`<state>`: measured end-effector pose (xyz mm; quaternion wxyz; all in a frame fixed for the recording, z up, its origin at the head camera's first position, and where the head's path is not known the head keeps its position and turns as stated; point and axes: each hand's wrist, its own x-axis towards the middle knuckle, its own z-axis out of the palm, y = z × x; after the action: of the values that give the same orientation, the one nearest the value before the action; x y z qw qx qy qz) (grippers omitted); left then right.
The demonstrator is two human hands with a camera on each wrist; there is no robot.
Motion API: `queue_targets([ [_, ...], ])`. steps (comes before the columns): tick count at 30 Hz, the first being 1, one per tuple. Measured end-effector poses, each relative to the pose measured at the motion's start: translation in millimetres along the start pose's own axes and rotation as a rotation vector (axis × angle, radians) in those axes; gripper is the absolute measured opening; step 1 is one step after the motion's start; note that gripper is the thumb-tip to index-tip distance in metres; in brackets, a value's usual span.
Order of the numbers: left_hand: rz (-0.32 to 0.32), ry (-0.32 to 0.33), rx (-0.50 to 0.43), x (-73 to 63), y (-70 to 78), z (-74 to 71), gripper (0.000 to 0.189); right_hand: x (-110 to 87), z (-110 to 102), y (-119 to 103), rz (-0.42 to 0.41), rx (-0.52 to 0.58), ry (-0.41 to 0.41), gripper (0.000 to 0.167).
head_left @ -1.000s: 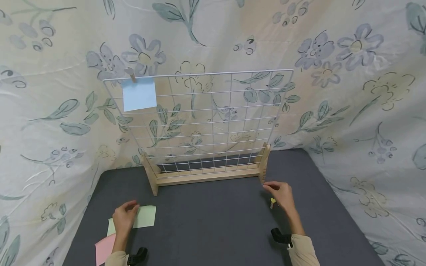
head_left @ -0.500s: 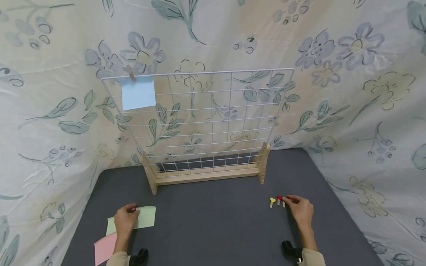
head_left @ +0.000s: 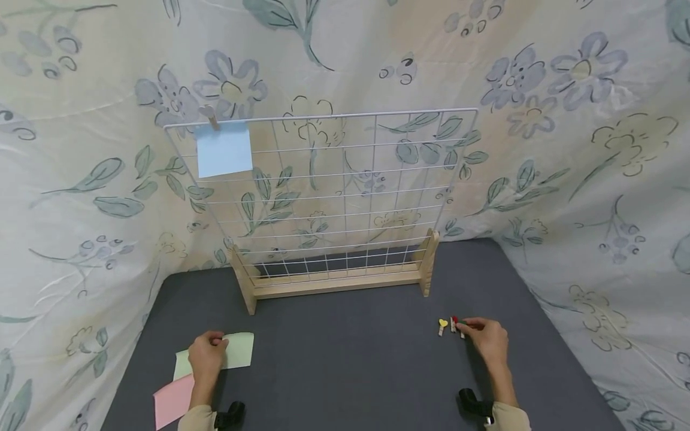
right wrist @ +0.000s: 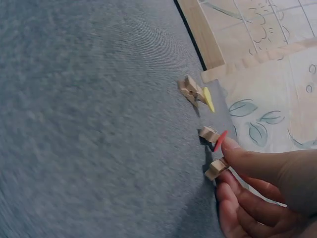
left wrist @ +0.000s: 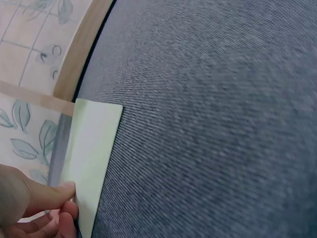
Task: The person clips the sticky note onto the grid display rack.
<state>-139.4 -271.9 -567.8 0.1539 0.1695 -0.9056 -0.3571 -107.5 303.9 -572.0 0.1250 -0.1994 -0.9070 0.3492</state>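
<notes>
In the head view my left hand [head_left: 206, 357] is over a light green paper sheet [head_left: 239, 350]. The left wrist view has thumb and fingertips pinching the near edge of that green paper [left wrist: 91, 144]. A pink sheet [head_left: 173, 401] lies beside the left wrist. On the right, my right hand [head_left: 487, 341] pinches a small wooden clothespin [right wrist: 216, 169], its head mostly covered by the thumb; a bit of green shows at the fingertips. Just beyond lie a clothespin with a red head [right wrist: 210, 134] and another with a yellow heart [head_left: 442, 324].
A white wire grid rack [head_left: 345, 197] on a wooden stand [head_left: 339, 286] stands at the back of the dark grey table [head_left: 345, 371]. A blue sheet [head_left: 224, 149] hangs at its upper left from a wooden clothespin [head_left: 211, 118]. Floral fabric [head_left: 582, 179] surrounds the table.
My right hand has moved from near the rack's right foot back and right to the clothespins, uncovering the red one, and now pinches one. The left hand has barely shifted at the green paper.
</notes>
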Motion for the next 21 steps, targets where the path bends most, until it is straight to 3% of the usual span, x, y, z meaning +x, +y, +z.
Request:
queue_targets([
  [4,0.028,-0.004,-0.007,0.2,-3.8,-0.5,0.004,0.5,-4.1,0.7,0.018,0.018,-0.033,0.028],
  [12,0.052,-0.168,-0.046,2.2,-8.5,-9.5,0.007,1.9,-12.1,-4.2,0.009,0.009,-0.174,0.032],
  [17,-0.007,-0.251,-0.14,4.0,-10.1,-11.2,0.009,1.9,-18.0,-9.2,0.02,0.007,-0.249,0.029],
  [21,-0.076,-0.304,-0.273,5.4,-11.1,-10.8,0.012,0.0,-17.9,-12.8,0.013,0.007,-0.219,0.027],
])
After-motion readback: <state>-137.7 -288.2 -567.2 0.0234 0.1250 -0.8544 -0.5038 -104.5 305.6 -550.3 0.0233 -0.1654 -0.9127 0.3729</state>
